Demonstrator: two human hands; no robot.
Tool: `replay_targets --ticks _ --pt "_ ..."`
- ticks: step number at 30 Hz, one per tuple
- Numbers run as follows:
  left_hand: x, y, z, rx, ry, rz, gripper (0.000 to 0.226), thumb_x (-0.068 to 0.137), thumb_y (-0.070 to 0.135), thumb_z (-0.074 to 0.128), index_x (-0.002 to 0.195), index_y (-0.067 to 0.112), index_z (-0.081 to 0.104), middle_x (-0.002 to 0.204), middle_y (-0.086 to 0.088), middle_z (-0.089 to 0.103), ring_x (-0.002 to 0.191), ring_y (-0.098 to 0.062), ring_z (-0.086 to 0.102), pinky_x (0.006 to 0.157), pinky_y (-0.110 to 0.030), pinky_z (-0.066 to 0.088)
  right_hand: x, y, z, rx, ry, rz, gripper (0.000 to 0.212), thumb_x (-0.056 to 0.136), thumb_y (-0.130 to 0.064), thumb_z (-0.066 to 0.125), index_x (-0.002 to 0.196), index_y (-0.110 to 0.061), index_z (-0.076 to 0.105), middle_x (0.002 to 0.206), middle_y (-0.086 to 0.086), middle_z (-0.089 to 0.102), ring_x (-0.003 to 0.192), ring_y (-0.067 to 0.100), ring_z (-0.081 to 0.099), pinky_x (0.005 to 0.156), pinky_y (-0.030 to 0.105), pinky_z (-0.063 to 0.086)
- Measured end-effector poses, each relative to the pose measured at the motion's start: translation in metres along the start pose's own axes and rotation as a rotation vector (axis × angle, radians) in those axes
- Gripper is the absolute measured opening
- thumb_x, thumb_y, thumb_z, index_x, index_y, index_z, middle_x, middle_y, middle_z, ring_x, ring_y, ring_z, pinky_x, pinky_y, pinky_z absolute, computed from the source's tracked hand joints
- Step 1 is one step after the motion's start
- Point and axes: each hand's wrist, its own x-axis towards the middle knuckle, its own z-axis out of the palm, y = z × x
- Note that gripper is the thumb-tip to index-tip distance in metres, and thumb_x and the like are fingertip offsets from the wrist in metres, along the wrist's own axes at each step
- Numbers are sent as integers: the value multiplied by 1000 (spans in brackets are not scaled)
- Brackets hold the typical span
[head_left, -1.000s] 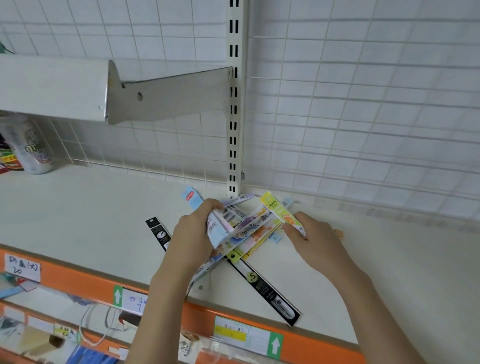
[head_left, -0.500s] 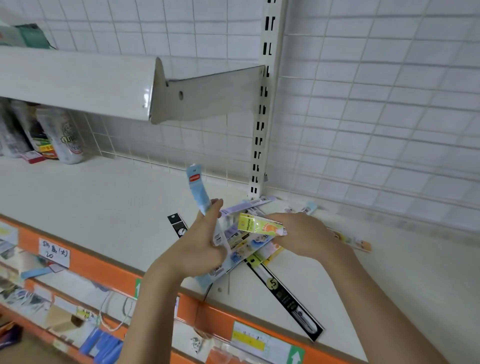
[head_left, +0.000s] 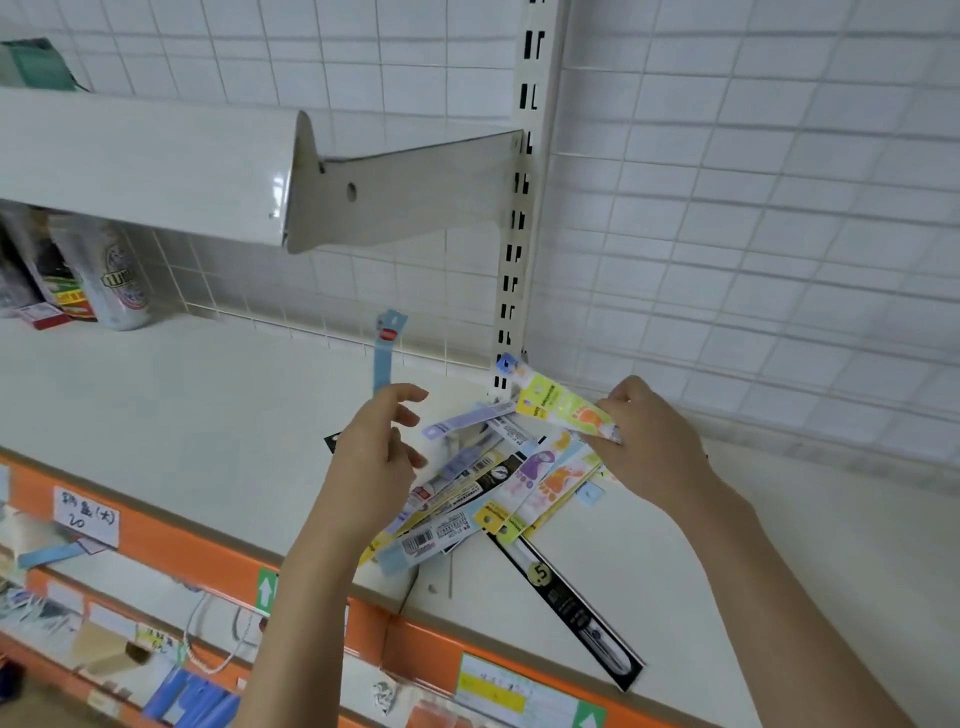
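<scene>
blue pack (head_left: 385, 352) upright, yellow pack (head_left: 565, 408) aslant

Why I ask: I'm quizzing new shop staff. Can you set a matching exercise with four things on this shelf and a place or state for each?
Things:
1. blue packet
2. yellow packet
3. black packet
4. can

Places:
A. flat on the shelf, reaching its front edge
B. held in the right hand
C. far left, under the upper shelf
D. sticking up from the left hand

Pairs: 1-D, 2-B, 3-A, 4-C
</scene>
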Motion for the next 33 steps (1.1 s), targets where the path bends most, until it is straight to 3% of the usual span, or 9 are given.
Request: replay_targets --ticks 6,9,11,15,19,22,26,29,33 --pt "4 10 22 0 -151 2 68 96 5 35 147 32 0 83 -6 51 55 -15 45 58 -31 41 -9 17 -7 126 -58 122 7 94 -16 45 90 -15 40 72 4 53 75 31 54 58 32 35" --pt "11 12 34 112 -173 -15 49 97 15 42 142 26 26 66 2 49 55 -16 48 51 -25 35 -17 21 -7 193 -16 171 10 94 -19 46 90 -17 36 64 -4 46 71 31 55 66 34 41" --pt "16 15 41 244 -165 18 15 95 19 45 104 15 57 60 4 46 56 -20 46 49 -26 32 -23 23 -10 308 79 241 21 93 -30 53 85 -16 39 59 -5 45 62 24 53 59 34 43" --pt "24 20 58 346 -192 -22 39 92 24 49 56 19 36 55 0 40 51 -19 37 46 -27 26 -33 29 -17 301 214 328 42 92 -45 50 65 -14 42 51 -4 46 52 11 50 49 25 34" --pt "32 27 80 490 -276 -83 32 91 34 50 65 16 42 67 -1 46 66 -21 47 58 -27 36 -40 33 -20 286 248 371 51 96 -40 45 54 -13 36 45 -3 44 47 8 44 47 22 27" --pt "35 34 96 576 -377 -123 35 89 45 53 76 12 53 72 -1 55 74 -23 57 65 -29 44 -42 36 -17 363 221 391 44 97 -35 43 79 1 61 77 13 68 56 0 53 58 25 42" --pt "38 38 106 690 -446 -122 28 94 31 49 101 5 56 101 -11 63 92 -27 63 66 -31 45 -48 38 -12 469 190 422 30 96 -41 43 83 -15 53 75 6 66 71 22 63 70 37 49" --pt "44 41 103 629 -381 -112 15 90 21 53 89 7 56 94 -11 62 78 -26 59 59 -28 43 -51 39 -3 540 188 482 30 95 -43 43 73 -24 45 67 -4 59 76 21 63 62 31 41" --pt "45 46 87 408 -282 -163 18 87 24 57 79 8 58 78 -8 65 75 -27 64 62 -31 51 -50 46 5 596 184 541 31 95 -32 49 76 -8 49 74 12 61 73 26 60 59 25 42"
